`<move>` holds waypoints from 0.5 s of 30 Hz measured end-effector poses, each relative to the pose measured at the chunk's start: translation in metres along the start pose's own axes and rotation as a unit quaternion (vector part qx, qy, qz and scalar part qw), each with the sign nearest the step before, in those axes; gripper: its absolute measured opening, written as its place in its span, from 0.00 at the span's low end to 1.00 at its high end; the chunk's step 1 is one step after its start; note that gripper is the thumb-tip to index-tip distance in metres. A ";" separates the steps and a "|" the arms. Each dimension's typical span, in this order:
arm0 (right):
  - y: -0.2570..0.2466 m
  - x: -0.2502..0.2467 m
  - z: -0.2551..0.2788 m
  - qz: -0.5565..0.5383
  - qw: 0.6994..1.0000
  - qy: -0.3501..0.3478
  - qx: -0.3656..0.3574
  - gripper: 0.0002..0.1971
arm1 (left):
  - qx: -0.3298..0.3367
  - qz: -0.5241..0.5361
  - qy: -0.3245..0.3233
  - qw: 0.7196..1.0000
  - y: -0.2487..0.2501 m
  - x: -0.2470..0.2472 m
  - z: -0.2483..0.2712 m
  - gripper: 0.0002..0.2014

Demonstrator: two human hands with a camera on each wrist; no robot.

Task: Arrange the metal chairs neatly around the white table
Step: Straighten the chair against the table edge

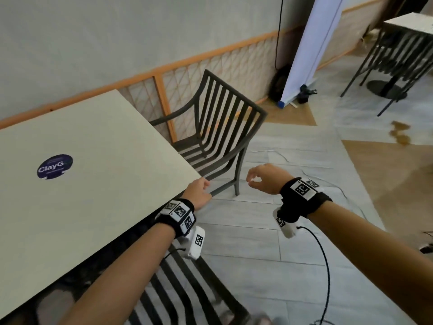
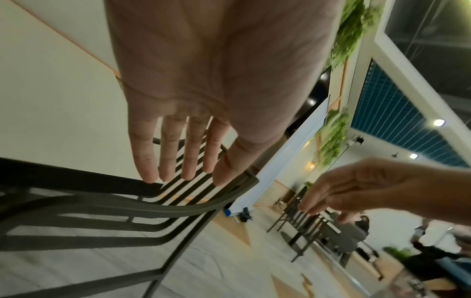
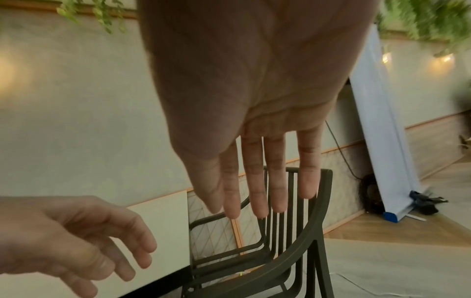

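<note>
Closest to the wearer, a dark metal chair (image 1: 185,289) with flat slats sits under the forearms at the bottom of the head view, tucked against the near edge of the white table (image 1: 93,179); only part of its slatted frame shows, blurred. The left hand (image 1: 199,192) hangs at the table's near corner with its fingers straight and slightly spread, holding nothing; in the left wrist view its fingertips (image 2: 150,175) lie over the curved armrest of the second chair, though whether they touch it cannot be told. The right hand (image 1: 264,178) floats free over the pale tiled floor (image 1: 269,242), just beside that chair's rear leg, fingers loose and parted, empty. Both wrists carry black straps with white marker blocks, and a black cable (image 1: 324,266) trails from the right one. The table top is plain and off-white with a round dark blue sticker (image 1: 55,167) reading "ClayG". The second metal chair (image 1: 218,127) stands at the table's right-hand end, its seat partly pushed under the top: a dark grey-brown frame, a tall back of vertical slats with a squared top rail, sweeping curved armrests and slim angled legs, standing upright on the floor. Behind it runs an orange-framed lattice panel (image 1: 187,83) along the base of a grey wall. Further off a white roll-up banner (image 1: 311,43) leans by the wall, and at the far right another table with dark chairs (image 1: 403,50) stands well apart
</note>
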State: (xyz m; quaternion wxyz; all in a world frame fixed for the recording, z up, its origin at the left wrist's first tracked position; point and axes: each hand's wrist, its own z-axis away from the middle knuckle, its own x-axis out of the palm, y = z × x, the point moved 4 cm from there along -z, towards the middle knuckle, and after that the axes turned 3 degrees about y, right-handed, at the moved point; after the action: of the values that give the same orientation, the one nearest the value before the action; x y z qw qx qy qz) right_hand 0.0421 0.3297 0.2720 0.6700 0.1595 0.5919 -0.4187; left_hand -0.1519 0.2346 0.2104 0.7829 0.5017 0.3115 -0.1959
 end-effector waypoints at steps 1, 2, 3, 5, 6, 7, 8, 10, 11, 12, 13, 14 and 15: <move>0.009 0.002 -0.018 0.002 1.000 -0.004 -0.009 0.09 | -0.009 -0.011 0.008 1.000 0.001 0.006 -0.016 0.20; 0.018 0.006 -0.037 0.004 1.000 -0.006 -0.022 0.09 | -0.020 -0.020 0.015 0.999 0.001 0.013 -0.033 0.20; 0.027 0.009 -0.055 0.006 0.999 -0.009 -0.033 0.10 | -0.027 -0.028 0.021 0.999 0.001 0.020 -0.050 0.20; 0.045 0.020 -0.095 0.016 0.998 -0.020 -0.055 0.10 | -0.049 -0.037 0.032 0.998 0.002 0.038 -0.086 0.20; 0.055 0.026 -0.116 0.020 0.997 -0.024 -0.069 0.10 | -0.065 -0.041 0.036 0.996 0.002 0.046 -0.104 0.21; 0.065 0.033 -0.136 0.021 0.996 -0.034 -0.077 0.10 | -0.081 -0.045 0.039 0.995 0.003 0.054 -0.121 0.21; 0.074 0.040 -0.156 0.020 0.995 -0.048 -0.085 0.10 | -0.102 -0.048 0.040 0.993 0.002 0.061 -0.138 0.21; 0.093 0.054 -0.195 0.032 0.992 -0.076 -0.091 0.11 | -0.140 -0.061 0.033 0.988 0.001 0.075 -0.170 0.22; 0.102 0.061 -0.212 0.045 0.991 -0.085 -0.096 0.12 | -0.156 -0.061 0.028 0.986 0.001 0.083 -0.184 0.24; 0.111 0.067 -0.229 0.055 0.989 -0.087 -0.106 0.13 | -0.172 -0.059 0.025 0.983 -0.001 0.090 -0.197 0.26; 0.119 0.072 -0.245 0.066 0.988 -0.078 -0.115 0.14 | -0.186 -0.056 0.028 0.981 -0.004 0.096 -0.210 0.28; 0.126 0.076 -0.261 0.072 0.987 -0.061 -0.127 0.16 | -0.201 -0.053 0.033 0.978 -0.008 0.101 -0.221 0.30; 0.133 0.080 -0.275 0.080 0.986 -0.045 -0.137 0.18 | -0.212 -0.053 0.044 0.975 -0.014 0.105 -0.231 0.33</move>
State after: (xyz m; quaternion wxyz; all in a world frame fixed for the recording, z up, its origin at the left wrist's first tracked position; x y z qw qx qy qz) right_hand -0.0439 0.5740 0.0919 0.7427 0.0939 0.5984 -0.2854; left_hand -0.1507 0.4390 0.0593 0.8452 0.3153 0.4065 -0.1445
